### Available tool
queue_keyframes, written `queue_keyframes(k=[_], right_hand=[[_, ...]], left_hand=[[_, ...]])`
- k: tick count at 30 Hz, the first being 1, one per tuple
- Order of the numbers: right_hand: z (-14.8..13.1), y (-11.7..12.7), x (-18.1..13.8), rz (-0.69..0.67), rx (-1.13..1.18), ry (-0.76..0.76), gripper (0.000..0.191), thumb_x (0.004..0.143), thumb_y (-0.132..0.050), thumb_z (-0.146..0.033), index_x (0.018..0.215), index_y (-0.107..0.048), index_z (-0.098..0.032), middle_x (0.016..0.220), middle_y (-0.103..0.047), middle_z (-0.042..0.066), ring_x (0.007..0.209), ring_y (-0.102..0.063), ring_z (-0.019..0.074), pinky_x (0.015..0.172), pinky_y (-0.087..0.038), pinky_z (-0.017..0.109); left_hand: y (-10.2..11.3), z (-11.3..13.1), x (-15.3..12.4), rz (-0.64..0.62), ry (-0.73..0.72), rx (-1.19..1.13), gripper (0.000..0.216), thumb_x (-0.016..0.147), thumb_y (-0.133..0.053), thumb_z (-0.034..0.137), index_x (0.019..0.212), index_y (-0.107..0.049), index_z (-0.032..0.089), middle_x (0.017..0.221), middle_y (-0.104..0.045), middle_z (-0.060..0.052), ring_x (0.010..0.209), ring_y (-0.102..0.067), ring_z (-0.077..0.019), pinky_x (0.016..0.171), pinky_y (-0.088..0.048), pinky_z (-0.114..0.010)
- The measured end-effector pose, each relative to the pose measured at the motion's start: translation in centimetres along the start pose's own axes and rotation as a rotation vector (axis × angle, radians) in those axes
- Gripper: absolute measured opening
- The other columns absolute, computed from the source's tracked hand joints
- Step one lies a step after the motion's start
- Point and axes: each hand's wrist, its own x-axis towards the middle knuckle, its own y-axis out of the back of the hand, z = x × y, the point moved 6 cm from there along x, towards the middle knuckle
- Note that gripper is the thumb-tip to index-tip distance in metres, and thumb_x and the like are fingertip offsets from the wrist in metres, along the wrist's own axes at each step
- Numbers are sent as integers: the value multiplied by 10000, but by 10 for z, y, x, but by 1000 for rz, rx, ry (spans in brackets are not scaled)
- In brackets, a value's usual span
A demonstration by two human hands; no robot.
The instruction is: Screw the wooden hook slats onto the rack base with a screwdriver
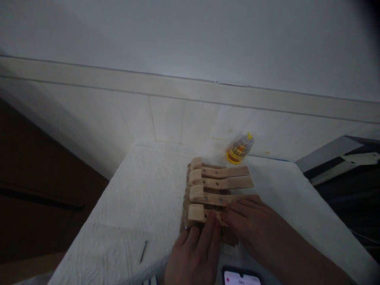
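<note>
Four-sided blocks cap the left ends of several pale wooden slats [227, 183], which lie side by side on a rough brown board [184, 213]. Dark holes or screw heads dot the slats. My left hand [192, 255] comes from the front, its fingertips pressed on the nearest slat [196, 212] just right of its block. From the right, my right hand [249, 219] bends its fingers down over that same slat, fingertips close together beside my left index finger. Whatever sits between the right fingertips is hidden. The slat's right end is covered by this hand.
A long screw or nail [143, 251] lies on the white textured tablecloth [142, 190] at left. Behind the board, a yellow-capped bottle [240, 149] leans near the wall. A lit phone [241, 278] lies at the front edge, and a dark object [347, 174] stands at right.
</note>
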Motion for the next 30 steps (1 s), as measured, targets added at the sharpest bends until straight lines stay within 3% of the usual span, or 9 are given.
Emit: queue_keyframes(k=[6, 13, 18, 25, 30], right_hand=[[-2, 10, -1, -33, 9, -4, 170, 689, -675, -45, 769, -635, -189, 769, -682, 6, 729, -630, 206, 706, -494, 374], [16, 28, -27, 10, -117, -66, 235, 798, -533, -147, 1010, -578, -237, 1031, -660, 30, 899, -624, 216, 750, -518, 385], [28, 26, -51, -5, -267, -39, 322, 855, -472, -304, 1170, -513, -252, 1157, -620, 47, 983, -603, 234, 782, -518, 407], [27, 21, -51, 24, -272, -12, 287, 873, -368, -201, 1052, -578, -281, 1072, -652, 29, 889, -630, 234, 743, -520, 453], [24, 22, -46, 56, -252, 2, 362, 776, -355, -65, 947, -611, -254, 968, -672, 68, 798, -636, 242, 646, -528, 412]], left_hand=[[-2, 0, -1, -21, 1, 4, 421, 796, -495, 144, 1208, -546, 76, 1276, -518, -128, 757, -644, -213, 641, -574, -316], [0, 0, -1, -31, -39, 38, 398, 825, -417, 115, 1193, -562, 73, 1272, -518, -128, 742, -652, -203, 615, -573, -293], [3, -1, 0, 14, -75, 84, 420, 855, -307, 71, 1170, -584, 80, 1241, -548, -121, 708, -653, -178, 595, -563, -261], [2, -2, -1, 53, -96, 117, 411, 864, -303, 39, 1158, -587, 85, 1213, -576, -107, 713, -640, -153, 611, -545, -229], [4, -2, -2, 72, -90, 108, 421, 873, -283, 22, 1159, -584, 89, 1209, -579, -108, 662, -626, -140, 571, -534, -225]])
